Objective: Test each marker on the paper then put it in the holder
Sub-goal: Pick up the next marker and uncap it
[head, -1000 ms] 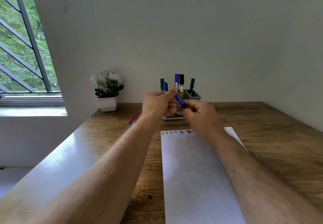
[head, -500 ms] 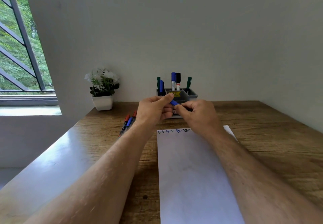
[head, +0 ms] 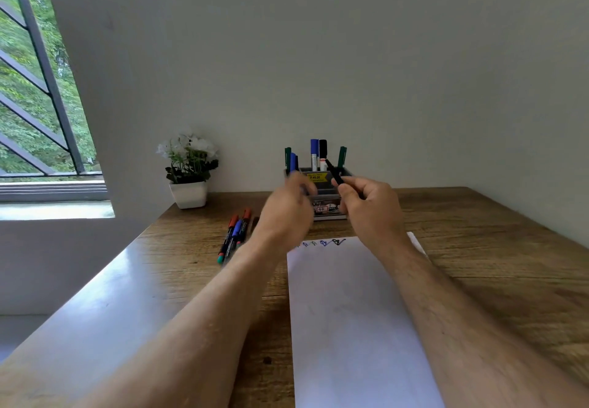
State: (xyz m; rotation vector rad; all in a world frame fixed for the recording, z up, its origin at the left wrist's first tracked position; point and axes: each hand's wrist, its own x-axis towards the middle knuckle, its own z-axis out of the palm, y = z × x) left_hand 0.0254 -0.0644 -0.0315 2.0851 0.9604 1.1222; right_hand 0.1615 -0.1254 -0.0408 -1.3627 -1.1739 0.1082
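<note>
Uncapped dark marker, tip up, pinched in right hand before grey holder. Blurred left hand curled shut; contents unclear. White paper sheet below.

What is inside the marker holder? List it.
The holder has upright markers: two green, two blue, one black-capped. Both hands, the left hand and right hand, cover its front, so its lower compartments cannot be seen.
</note>
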